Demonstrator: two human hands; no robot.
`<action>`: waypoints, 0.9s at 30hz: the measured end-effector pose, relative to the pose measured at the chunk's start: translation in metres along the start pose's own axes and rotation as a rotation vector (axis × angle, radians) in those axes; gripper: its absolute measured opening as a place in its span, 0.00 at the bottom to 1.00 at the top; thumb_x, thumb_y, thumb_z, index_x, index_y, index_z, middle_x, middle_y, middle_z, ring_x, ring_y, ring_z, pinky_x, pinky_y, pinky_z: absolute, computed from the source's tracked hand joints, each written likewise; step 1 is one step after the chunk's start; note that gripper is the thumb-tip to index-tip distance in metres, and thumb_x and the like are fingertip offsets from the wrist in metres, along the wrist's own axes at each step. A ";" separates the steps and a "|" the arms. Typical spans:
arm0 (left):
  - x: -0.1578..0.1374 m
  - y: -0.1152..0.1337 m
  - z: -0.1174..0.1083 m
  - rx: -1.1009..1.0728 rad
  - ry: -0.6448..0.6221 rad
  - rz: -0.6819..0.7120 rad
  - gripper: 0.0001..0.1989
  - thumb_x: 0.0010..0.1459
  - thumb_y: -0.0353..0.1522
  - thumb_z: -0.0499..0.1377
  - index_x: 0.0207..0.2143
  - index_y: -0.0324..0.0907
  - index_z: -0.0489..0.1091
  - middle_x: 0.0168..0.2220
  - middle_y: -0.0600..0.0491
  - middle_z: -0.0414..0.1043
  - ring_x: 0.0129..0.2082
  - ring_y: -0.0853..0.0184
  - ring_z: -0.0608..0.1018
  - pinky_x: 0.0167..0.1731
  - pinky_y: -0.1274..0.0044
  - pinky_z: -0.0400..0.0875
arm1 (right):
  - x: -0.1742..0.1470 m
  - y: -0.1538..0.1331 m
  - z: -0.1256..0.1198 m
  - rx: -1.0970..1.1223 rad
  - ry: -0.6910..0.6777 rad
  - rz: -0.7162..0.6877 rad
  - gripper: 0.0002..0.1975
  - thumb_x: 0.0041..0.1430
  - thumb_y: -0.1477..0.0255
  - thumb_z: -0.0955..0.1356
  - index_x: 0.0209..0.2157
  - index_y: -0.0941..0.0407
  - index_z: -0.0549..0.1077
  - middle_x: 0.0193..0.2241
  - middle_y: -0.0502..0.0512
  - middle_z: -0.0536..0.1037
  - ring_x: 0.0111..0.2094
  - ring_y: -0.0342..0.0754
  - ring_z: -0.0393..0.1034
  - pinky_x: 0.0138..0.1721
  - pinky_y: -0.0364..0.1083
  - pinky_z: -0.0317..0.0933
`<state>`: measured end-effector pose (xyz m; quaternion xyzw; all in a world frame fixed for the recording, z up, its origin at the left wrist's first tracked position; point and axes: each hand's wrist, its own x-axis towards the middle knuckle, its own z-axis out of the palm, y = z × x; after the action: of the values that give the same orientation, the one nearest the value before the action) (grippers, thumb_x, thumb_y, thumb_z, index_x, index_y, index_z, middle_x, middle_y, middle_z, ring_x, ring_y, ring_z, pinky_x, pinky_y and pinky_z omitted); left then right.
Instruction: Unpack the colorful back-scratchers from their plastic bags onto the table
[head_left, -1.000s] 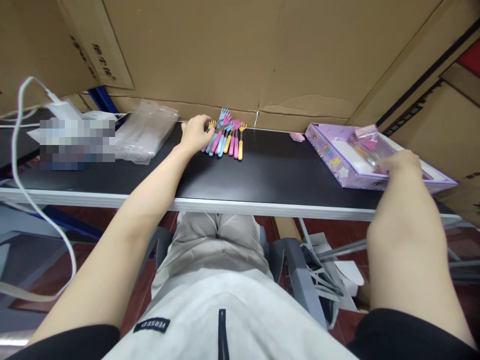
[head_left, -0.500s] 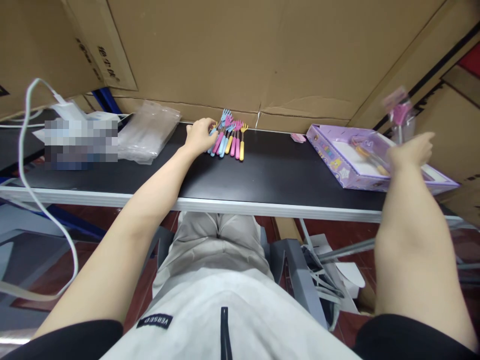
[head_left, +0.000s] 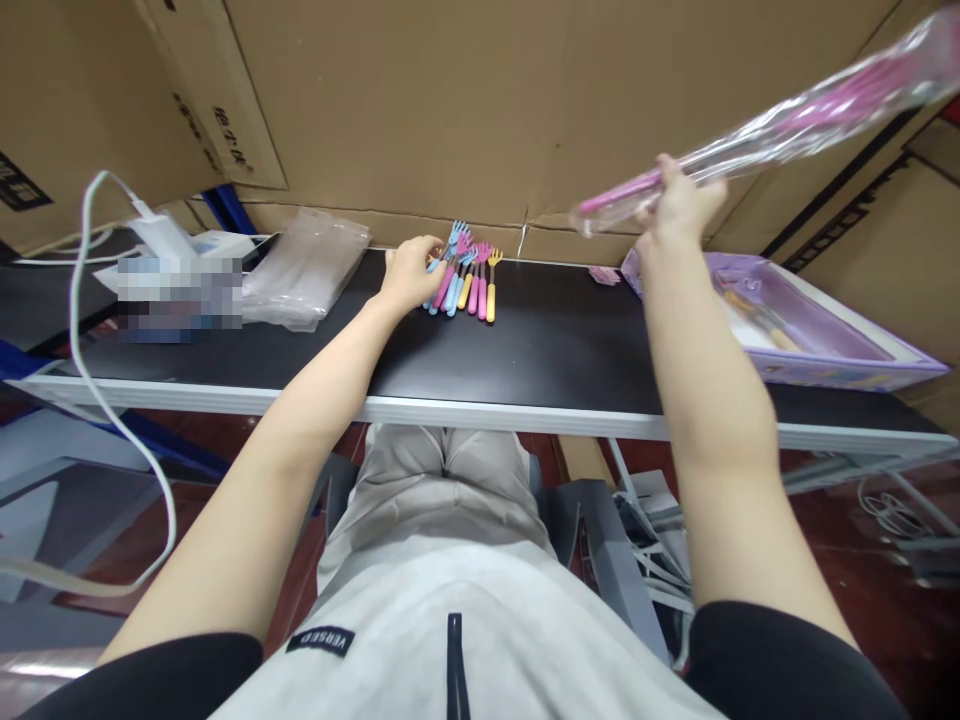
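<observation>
On the black tabletop [head_left: 517, 345] lies a fanned row of small hand-shaped forks [head_left: 474, 285] with pink, blue and yellow handles. My left hand [head_left: 411, 272] is curled round the leftmost of them, its thumb and fingertips against the handles; its other fingers are hidden. Above the right side of the table, my right hand [head_left: 681, 205] grips a pink hand-shaped fork [head_left: 634, 190] in a clear wrapper, near its handle. The wrapped fork slants up to the right, and its pink head is blurred at the frame's edge.
A purple open box [head_left: 847, 375] with several wrapped pieces inside stands at the right, partly behind my right forearm. A small pink piece [head_left: 604, 275] lies beside it. Clear plastic bags [head_left: 307, 265] and a white cable [head_left: 79, 330] are at the left. Cardboard [head_left: 420, 110] walls the back.
My right hand has come left from over the purple box, carrying the wrapped pink fork, which now lies nearly lengthwise across the upper right. My left hand has stayed at the fork row.
</observation>
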<state>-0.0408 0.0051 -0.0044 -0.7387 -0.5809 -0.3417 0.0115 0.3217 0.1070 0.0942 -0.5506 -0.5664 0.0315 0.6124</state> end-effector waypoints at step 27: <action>0.002 0.005 0.011 -0.045 -0.123 0.293 0.07 0.61 0.35 0.63 0.38 0.43 0.80 0.49 0.46 0.80 0.54 0.50 0.77 0.60 0.56 0.67 | -0.182 -0.060 0.077 0.741 -0.372 0.728 0.06 0.67 0.79 0.69 0.35 0.55 0.70 0.35 0.52 0.82 0.40 0.44 0.82 0.51 0.48 0.79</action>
<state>-0.0309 0.0098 -0.0092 -0.8350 -0.4590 -0.3033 0.0092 0.1656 0.0121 -0.0021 -0.4438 -0.3892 0.5351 0.6044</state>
